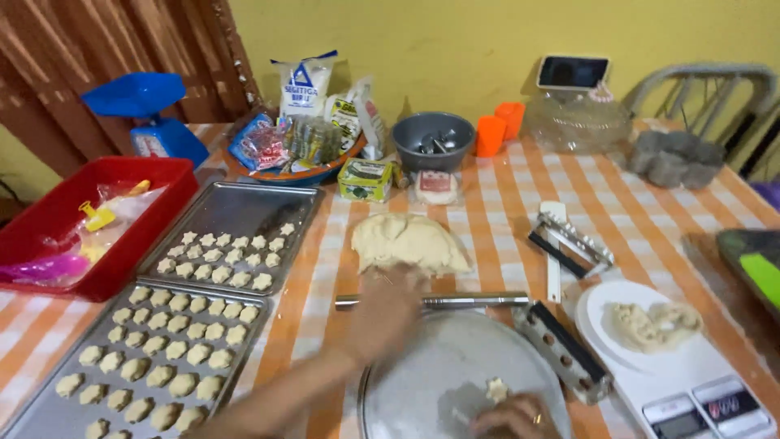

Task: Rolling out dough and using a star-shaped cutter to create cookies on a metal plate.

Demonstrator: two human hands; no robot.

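Here I am resting my left hand (pixel 382 313) on the steel rolling pin (pixel 435 301), fingers blurred beyond telling, while my right hand (pixel 512 416) is pinching a star-shaped dough piece (pixel 496 390) just above its fingers.

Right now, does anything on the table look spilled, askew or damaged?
Nothing stands out. The cut cookies sit in rows on both trays, the dough mound is intact, and the rolling pin lies flat by the left hand.

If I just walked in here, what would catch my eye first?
Probably the big mound of pale dough mid-table on the orange checked cloth, with the left hand blurred just in front of it. To the left, two metal trays hold rows of small cut-out cookies, beside a bright red tub.
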